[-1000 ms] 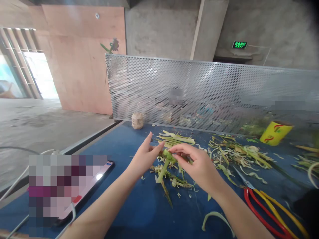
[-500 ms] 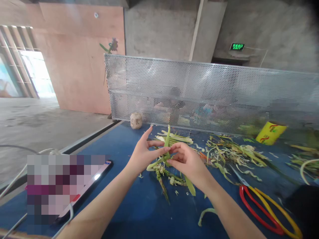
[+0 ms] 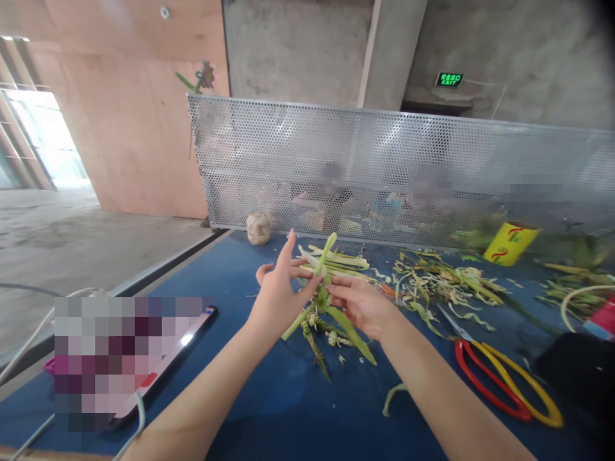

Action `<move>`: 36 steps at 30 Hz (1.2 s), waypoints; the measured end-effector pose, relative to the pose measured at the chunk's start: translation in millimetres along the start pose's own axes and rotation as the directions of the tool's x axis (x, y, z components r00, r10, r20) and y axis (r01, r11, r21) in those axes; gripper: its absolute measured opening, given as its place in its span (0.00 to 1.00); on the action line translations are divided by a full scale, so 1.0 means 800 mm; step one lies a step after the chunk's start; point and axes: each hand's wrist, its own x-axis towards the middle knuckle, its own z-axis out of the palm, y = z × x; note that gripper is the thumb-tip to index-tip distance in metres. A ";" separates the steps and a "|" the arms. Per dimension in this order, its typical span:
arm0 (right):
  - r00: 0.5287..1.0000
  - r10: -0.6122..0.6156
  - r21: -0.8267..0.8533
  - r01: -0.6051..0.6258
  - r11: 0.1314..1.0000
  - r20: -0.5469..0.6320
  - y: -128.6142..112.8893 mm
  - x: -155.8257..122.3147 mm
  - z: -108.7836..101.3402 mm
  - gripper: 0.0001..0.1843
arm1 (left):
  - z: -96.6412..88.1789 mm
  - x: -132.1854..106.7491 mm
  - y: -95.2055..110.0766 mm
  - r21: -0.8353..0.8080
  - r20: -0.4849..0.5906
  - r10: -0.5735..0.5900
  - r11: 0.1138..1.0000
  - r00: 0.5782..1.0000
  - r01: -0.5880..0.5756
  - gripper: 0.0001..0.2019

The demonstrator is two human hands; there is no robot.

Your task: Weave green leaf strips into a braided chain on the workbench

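Observation:
Both hands meet above the blue table (image 3: 269, 410) around a folded green leaf strip piece (image 3: 321, 296). My left hand (image 3: 277, 291) pinches it with thumb and lower fingers while the forefinger points up. My right hand (image 3: 361, 303) grips the piece from the right, palm partly up. One strip end sticks up past the fingers, another long strip hangs down to the right. Under the hands lies a small braided leaf piece (image 3: 314, 333) among scraps.
A phone (image 3: 158, 365) lies at the left with cables. Scissors with red and yellow handles (image 3: 500, 378) rest at the right. Leaf trimmings (image 3: 442, 282) cover the far table. A perforated metal screen (image 3: 384, 166) stands behind, with a yellow roll (image 3: 509, 242) and a small twine ball (image 3: 258, 228).
The hands have lifted a little and turned the leaf piece; a strip end now points upward and another hangs down right. The view has shifted slightly.

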 end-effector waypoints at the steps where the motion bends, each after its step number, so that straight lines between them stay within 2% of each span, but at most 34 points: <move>1: 0.999 -0.023 -0.008 0.023 1.000 -0.027 0.001 0.001 0.000 0.13 | 0.000 0.000 -0.001 0.003 -0.012 -0.001 1.000 1.000 0.001 0.40; 4: 0.985 -0.121 0.010 0.123 0.992 -0.125 0.001 0.002 0.005 0.14 | 0.000 0.001 -0.006 -0.086 -0.056 -0.024 0.996 0.998 0.019 0.41; 8: 0.970 -0.202 0.030 0.207 0.978 -0.132 -0.001 -0.001 0.016 0.15 | 0.001 0.005 -0.010 -0.415 0.000 -0.050 0.909 0.999 0.045 0.46; 10: 0.966 -0.214 -0.041 0.211 0.977 -0.144 -0.002 -0.003 0.020 0.15 | 0.002 0.007 -0.011 -0.529 0.029 -0.073 0.845 0.997 0.077 0.50; 13: 0.925 -0.312 -0.181 0.276 0.944 -0.217 -0.001 -0.005 0.025 0.13 | 0.002 0.010 -0.011 -0.596 -0.007 -0.141 0.796 0.990 0.109 0.54; 16: 0.884 -0.381 -0.235 0.323 0.917 -0.271 -0.003 -0.006 0.030 0.12 | 0.001 0.010 -0.011 -0.600 -0.091 -0.157 0.797 0.983 0.071 0.54; 19: 0.889 -0.388 -0.211 0.342 0.916 -0.244 -0.007 -0.009 0.033 0.12 | 0.002 0.008 -0.011 -0.588 -0.114 -0.113 0.809 0.987 0.025 0.53; 23: 0.946 -0.320 -0.171 0.309 0.935 -0.040 -0.011 -0.016 0.030 0.17 | 0.003 0.007 -0.013 -0.528 -0.023 -0.066 0.848 0.998 0.044 0.51; 25: 0.949 -0.307 -0.191 0.315 0.930 0.070 -0.010 -0.018 0.026 0.23 | 0.003 0.006 -0.013 -0.501 -0.024 -0.063 0.864 0.998 0.043 0.50; 27: 0.933 -0.336 -0.191 0.356 0.915 0.130 -0.007 -0.018 0.022 0.28 | 0.004 0.005 -0.011 -0.487 -0.044 -0.066 0.873 0.997 0.037 0.50; 33: 0.893 -0.427 -0.158 0.447 0.880 0.144 -0.006 -0.018 0.020 0.26 | 0.003 0.002 -0.007 -0.357 0.011 -0.020 0.934 1.000 0.022 0.47; 36: 0.907 -0.401 -0.142 0.417 0.898 0.125 -0.009 -0.021 0.022 0.21 | 0.002 0.002 -0.007 -0.349 0.040 0.006 0.937 0.999 0.008 0.47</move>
